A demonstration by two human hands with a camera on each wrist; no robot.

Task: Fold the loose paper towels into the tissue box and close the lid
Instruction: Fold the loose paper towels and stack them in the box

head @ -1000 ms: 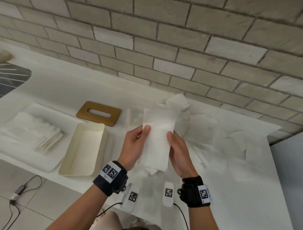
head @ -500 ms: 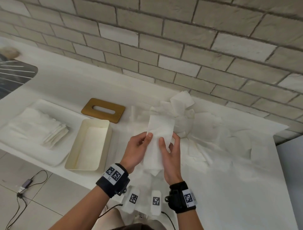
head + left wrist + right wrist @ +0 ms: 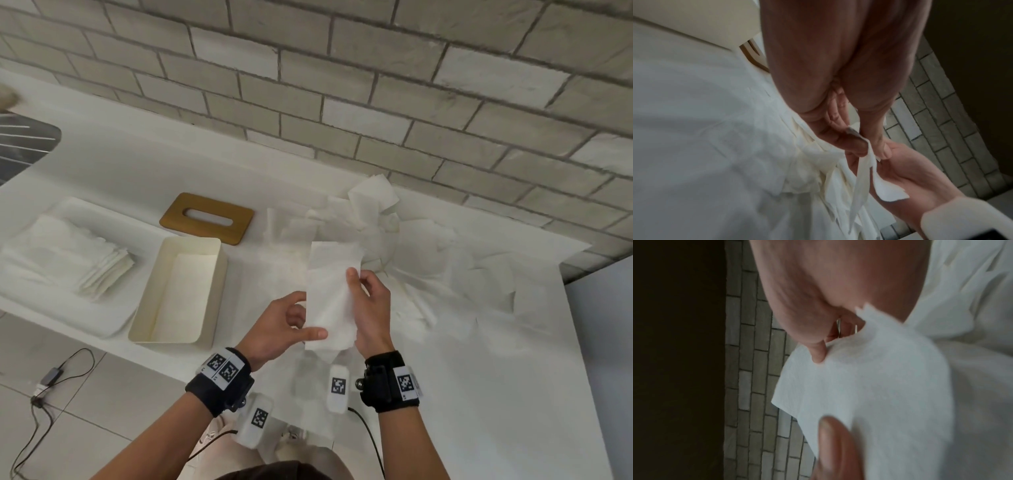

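Two hands hold one folded paper towel (image 3: 331, 294) upright above the desk (image 3: 479, 377) edge. The left hand (image 3: 281, 325) pinches its lower edge, thumb laid across the near face; the right hand (image 3: 371, 308) pinches its right edge higher up, fingers curled round it. The strip's long axis runs away from the body, near end low, far end raised.

Left of the left hand, and nearer to it than to the right, stands the open tissue box (image 3: 181, 291), its long axis also running near to far, roughly parallel to the strip. So the coming move is probably a sideways carry to the left with little turning. Whether the box is empty or holds a flat sheet is hard to tell.

Farther left a stack of folded towels (image 3: 82, 260) lies on a white tray (image 3: 102, 325). Beyond the box rests the wooden lid (image 3: 207, 222), slot up. Behind the right hand spreads the heap of loose paper towels (image 3: 428, 260), white on white, so separate sheets are hard to tell apart. Both wrist views are blurred.
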